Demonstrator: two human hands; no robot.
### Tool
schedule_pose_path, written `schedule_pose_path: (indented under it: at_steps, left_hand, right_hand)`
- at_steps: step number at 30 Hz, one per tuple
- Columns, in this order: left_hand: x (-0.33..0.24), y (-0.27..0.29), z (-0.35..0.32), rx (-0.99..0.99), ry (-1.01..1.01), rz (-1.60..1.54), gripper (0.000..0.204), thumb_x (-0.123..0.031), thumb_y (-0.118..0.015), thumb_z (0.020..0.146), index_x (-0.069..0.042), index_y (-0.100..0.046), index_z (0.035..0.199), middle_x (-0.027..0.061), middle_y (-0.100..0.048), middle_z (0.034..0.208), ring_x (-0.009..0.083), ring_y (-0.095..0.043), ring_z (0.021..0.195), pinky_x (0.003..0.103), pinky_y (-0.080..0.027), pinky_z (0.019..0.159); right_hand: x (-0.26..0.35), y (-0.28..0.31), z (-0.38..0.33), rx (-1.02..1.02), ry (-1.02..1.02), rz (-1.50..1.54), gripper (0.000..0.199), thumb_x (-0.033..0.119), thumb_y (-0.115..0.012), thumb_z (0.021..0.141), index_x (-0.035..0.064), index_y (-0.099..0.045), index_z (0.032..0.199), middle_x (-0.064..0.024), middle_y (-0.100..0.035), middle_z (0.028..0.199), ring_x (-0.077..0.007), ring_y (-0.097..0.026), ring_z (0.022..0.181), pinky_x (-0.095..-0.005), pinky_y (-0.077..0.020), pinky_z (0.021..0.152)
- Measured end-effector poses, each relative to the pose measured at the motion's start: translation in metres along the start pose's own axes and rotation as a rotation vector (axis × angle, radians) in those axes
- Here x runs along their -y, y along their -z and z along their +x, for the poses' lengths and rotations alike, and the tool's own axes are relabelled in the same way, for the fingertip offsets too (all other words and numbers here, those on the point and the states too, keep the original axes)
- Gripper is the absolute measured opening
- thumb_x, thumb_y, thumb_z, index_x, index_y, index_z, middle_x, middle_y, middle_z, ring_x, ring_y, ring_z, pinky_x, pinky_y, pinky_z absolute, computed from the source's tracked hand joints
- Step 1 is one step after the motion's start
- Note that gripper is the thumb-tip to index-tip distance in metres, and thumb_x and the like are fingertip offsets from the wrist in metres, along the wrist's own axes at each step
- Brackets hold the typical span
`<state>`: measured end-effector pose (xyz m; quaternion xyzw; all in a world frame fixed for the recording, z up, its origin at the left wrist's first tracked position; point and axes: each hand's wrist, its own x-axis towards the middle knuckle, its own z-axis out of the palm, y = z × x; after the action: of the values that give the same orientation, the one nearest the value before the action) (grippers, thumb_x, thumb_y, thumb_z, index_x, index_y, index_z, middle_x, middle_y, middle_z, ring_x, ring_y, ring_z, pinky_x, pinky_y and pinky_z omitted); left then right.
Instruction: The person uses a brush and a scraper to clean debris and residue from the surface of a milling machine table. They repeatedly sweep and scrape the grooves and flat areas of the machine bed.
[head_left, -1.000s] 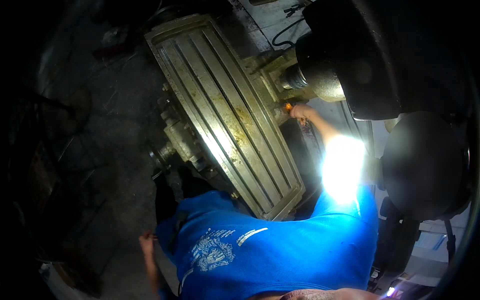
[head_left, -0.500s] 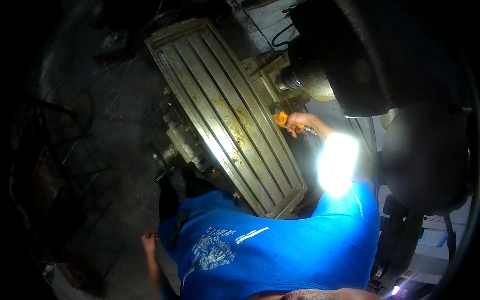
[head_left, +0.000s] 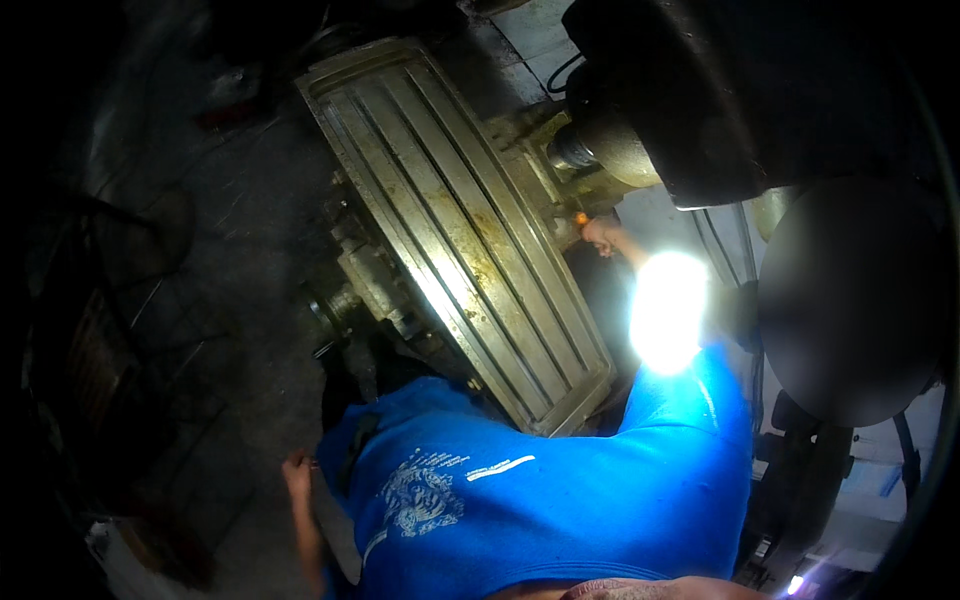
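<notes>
My right hand (head_left: 601, 236) is closed at the far right side of a long grooved metal machine table (head_left: 455, 215). In it is an orange air blow gun (head_left: 582, 218), mostly hidden by my fingers; only a bright orange bit shows past them. Low at the left, my left hand (head_left: 297, 472) hangs beside my body with its fingers curled. Whatever it may hold is too small to make out. Oily brown stains mark the table's slots, and glare lies along its left edge.
A large dark machine head (head_left: 680, 110) with a round spindle (head_left: 570, 150) overhangs the table's right side. Right of my arm looms a big dark rounded shape (head_left: 850, 300). A handwheel (head_left: 322, 312) sits at the table's left. Dark floor (head_left: 235, 390) lies beyond.
My right hand has moved slightly up and away, turning so that less of the orange air blow gun shows. My left hand stays about where it was.
</notes>
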<state>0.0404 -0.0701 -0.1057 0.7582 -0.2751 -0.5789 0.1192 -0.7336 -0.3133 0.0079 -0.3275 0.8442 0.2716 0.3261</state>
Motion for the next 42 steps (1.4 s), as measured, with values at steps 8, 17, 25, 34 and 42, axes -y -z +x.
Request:
schedule_pose_path:
  at_steps: [8, 17, 25, 34, 42]
  left_hand:
    - [0.032, 0.015, -0.02, -0.026, -0.09, -0.055, 0.021, 0.0, -0.047, 0.077, 0.009, -0.056, 0.093, 0.0148, -0.06, 0.072, 0.0181, -0.058, 0.06, 0.028, -0.047, 0.056]
    - [0.004, 0.001, -0.013, -0.038, 0.11, 0.215, 0.018, -0.012, -0.053, 0.077, 0.004, -0.06, 0.078, 0.0104, -0.057, 0.065, 0.0153, -0.052, 0.06, 0.028, -0.041, 0.057]
    - [-0.005, 0.036, 0.002, 0.016, -0.091, 0.193, 0.025, -0.007, -0.049, 0.079, 0.005, -0.059, 0.099, 0.0126, -0.059, 0.07, 0.0135, -0.055, 0.062, 0.027, -0.043, 0.061]
    - [0.004, 0.026, 0.047, 0.125, -0.222, 0.03, 0.029, 0.0, -0.047, 0.079, 0.006, -0.054, 0.106, 0.0162, -0.062, 0.085, 0.0167, -0.061, 0.075, 0.025, -0.047, 0.066]
    - [0.066, 0.025, 0.055, 0.149, -0.298, -0.032, 0.029, -0.001, -0.047, 0.078, 0.007, -0.055, 0.105, 0.0166, -0.062, 0.088, 0.0181, -0.062, 0.073, 0.028, -0.048, 0.068]
  right_hand:
    - [0.024, -0.003, -0.05, 0.013, -0.027, 0.408, 0.017, 0.02, -0.05, 0.073, 0.003, -0.053, 0.072, -0.0078, -0.059, 0.068, -0.0198, -0.055, 0.05, -0.0304, -0.0406, 0.041]
    - [0.011, -0.045, -0.032, 0.716, 0.103, 0.142, 0.015, 0.02, -0.056, 0.068, 0.0051, -0.056, 0.067, -0.0122, -0.058, 0.057, -0.0147, -0.046, 0.035, -0.0325, -0.0382, 0.033]
    - [0.026, -0.063, -0.055, 0.597, 0.233, 0.111, 0.018, 0.028, -0.056, 0.069, 0.0096, -0.054, 0.067, -0.0037, -0.054, 0.053, -0.0125, -0.046, 0.04, -0.0288, -0.0382, 0.036]
    - [-0.024, -0.017, -0.209, 0.038, 0.006, 0.244, 0.02, 0.017, -0.044, 0.071, 0.0029, -0.055, 0.079, -0.0077, -0.061, 0.062, -0.0136, -0.054, 0.049, -0.0278, -0.0394, 0.037]
    - [0.055, -0.101, -0.426, -0.524, 0.286, 0.026, 0.027, 0.021, -0.06, 0.06, -0.0032, -0.06, 0.073, -0.0167, -0.062, 0.066, -0.0251, -0.062, 0.058, -0.0329, -0.0499, 0.057]
